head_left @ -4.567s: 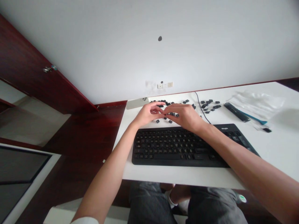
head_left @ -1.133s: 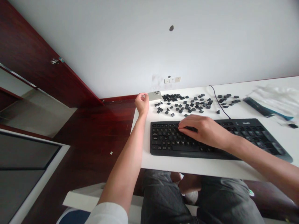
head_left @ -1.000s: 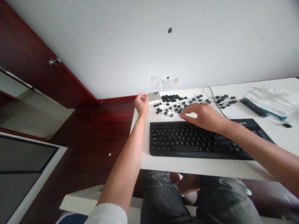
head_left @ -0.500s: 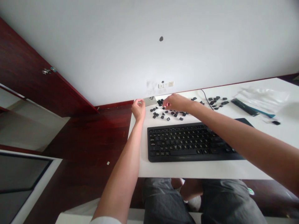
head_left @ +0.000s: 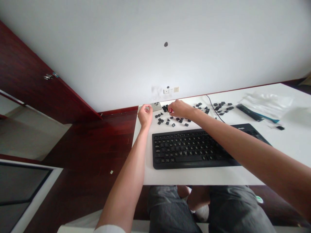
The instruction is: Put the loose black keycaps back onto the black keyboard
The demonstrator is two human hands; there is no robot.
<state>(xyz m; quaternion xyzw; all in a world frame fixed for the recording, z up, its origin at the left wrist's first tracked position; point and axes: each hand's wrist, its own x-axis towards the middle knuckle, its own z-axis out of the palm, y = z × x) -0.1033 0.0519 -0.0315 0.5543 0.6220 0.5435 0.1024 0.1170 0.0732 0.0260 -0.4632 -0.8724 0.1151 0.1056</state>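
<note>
My left hand [head_left: 145,116] is at the far left of the desk, fingers curled in to the thumb in a loose ring. Anything it pinches is too small to make out. Just beside it lies a silver phone [head_left: 155,106], camera side up. My right hand [head_left: 179,109] reaches among scattered black keycaps [head_left: 173,125], with its fingers bent down and closed together; the fingertips' contents are hidden. In front of both hands sits a black keyboard [head_left: 186,158] with many keys stripped from it. My right forearm covers part of its right side.
On the white desk [head_left: 170,177], a black cable [head_left: 213,108] runs toward the keyboard. More keycaps [head_left: 222,104] lie right of it. Farther right are a long black object [head_left: 249,112], a small black-tipped item [head_left: 280,128] and a clear plastic bag [head_left: 267,101]. Wall sockets [head_left: 171,90] are behind.
My right hand has shifted slightly left and lower over the keycaps. My left hand stays by the phone, its fingers still curled. The view has turned a little to the right.
</note>
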